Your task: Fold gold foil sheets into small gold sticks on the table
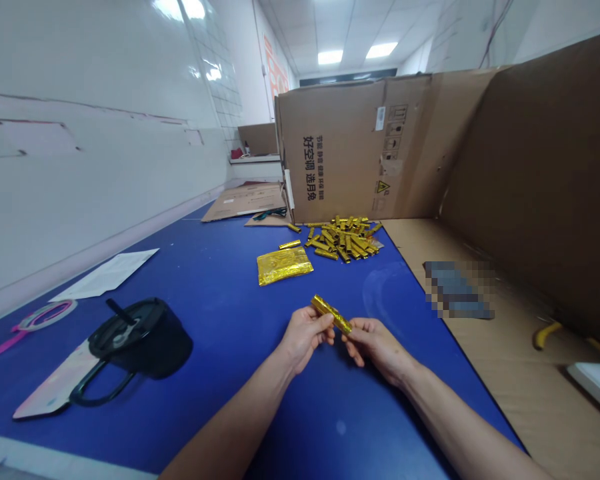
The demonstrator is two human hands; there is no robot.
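A shiny gold foil tube (332, 313) is held at a slant between both hands above the blue table (220, 327). My left hand (305, 333) is closed on its upper left part, thumb lying along the foil. At the lower right end, my right hand (375, 343) pinches the tube with thumb and fingers. Beyond the hands lies a flat stack of gold foil sheets (285, 267), with a single gold tube (289, 245) just behind it. A heap of similar gold tubes (345, 239) sits farther back, to the right of the stack.
On the left stand a black lidded mug (155, 337) with a straw, a white paper (107, 275) and a roll of tape (47, 316). A large cardboard box (350, 153) closes off the back. Cardboard (460, 347) covers the right side, with a blurred-out flat object on it.
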